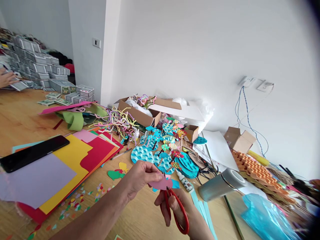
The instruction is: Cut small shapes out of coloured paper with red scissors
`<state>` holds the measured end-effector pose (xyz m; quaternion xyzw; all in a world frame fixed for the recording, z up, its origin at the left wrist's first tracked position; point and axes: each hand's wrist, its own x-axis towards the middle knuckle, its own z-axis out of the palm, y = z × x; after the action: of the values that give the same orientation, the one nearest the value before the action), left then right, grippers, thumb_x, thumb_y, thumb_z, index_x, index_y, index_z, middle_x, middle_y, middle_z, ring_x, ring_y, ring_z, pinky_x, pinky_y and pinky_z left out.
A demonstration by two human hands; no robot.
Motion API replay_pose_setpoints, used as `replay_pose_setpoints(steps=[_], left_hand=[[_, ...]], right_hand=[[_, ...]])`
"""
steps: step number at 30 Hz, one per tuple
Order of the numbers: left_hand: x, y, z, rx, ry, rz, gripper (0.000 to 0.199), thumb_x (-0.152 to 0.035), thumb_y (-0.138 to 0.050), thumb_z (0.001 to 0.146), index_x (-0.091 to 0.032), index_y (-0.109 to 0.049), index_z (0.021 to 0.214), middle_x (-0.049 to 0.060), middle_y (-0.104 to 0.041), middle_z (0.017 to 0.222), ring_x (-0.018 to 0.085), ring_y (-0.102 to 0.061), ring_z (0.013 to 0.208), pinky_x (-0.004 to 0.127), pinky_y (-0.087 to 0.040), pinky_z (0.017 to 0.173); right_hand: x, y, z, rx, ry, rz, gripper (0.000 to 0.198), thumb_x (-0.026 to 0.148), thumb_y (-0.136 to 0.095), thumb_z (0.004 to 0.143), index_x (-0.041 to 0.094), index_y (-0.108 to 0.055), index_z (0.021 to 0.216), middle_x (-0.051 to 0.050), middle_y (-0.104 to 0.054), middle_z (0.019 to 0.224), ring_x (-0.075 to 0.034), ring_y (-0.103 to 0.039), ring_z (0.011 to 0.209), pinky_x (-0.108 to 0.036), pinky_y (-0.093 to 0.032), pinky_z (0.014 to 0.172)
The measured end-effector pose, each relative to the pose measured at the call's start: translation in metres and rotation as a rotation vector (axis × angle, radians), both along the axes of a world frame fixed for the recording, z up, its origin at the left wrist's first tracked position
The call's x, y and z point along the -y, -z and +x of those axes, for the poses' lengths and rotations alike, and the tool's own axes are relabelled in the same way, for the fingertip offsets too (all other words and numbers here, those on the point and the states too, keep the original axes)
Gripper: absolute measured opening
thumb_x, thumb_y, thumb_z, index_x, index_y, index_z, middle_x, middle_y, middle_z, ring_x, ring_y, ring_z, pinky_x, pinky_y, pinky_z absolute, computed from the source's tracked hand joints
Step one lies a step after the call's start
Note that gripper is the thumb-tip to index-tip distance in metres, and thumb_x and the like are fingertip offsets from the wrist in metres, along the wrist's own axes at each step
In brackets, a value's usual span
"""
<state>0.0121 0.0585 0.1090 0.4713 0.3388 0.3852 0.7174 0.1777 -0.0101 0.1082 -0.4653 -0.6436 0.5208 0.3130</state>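
Between the thumb and fingers of my left hand (143, 178) is a pink paper cutout (160, 184) with a rounded outline. My right hand (178, 208) grips red-handled scissors (183, 218), whose blades meet the lower right part of the pink paper. Just past both hands lie blue wavy paper discs (142, 154) and small patterned paper fish (177, 154). Green (115, 174) and yellow (123, 166) paper cutouts rest left of my left hand. A small white glue bottle (184, 181) lies right of the pink paper.
Colored paper sheets (72, 156) with a black phone (35, 153) on top cover the left side. Paper scraps (72, 203) are scattered nearby. A silver tumbler (220, 185) lies at right, near a blue plastic bag (267, 213). Another person's hand (7, 79) touches stacked bundles (37, 63).
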Motion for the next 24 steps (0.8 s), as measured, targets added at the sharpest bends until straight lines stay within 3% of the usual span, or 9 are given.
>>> replay_pose_setpoints(steps=[24], left_hand=[[-0.0002, 0.0001, -0.0018, 0.001, 0.013, 0.002, 0.022, -0.033, -0.072, 0.059, -0.012, -0.068, 0.066, 0.002, -0.061, 0.061, 0.012, -0.050, 0.057, 0.025, -0.036, 0.056]], right_hand=[[0.0011, 0.0039, 0.0017, 0.018, 0.015, -0.015, 0.067, 0.074, -0.037, 0.082, 0.012, -0.061, 0.084, 0.003, -0.046, 0.041, -0.009, -0.034, 0.037, -0.023, -0.024, 0.045]])
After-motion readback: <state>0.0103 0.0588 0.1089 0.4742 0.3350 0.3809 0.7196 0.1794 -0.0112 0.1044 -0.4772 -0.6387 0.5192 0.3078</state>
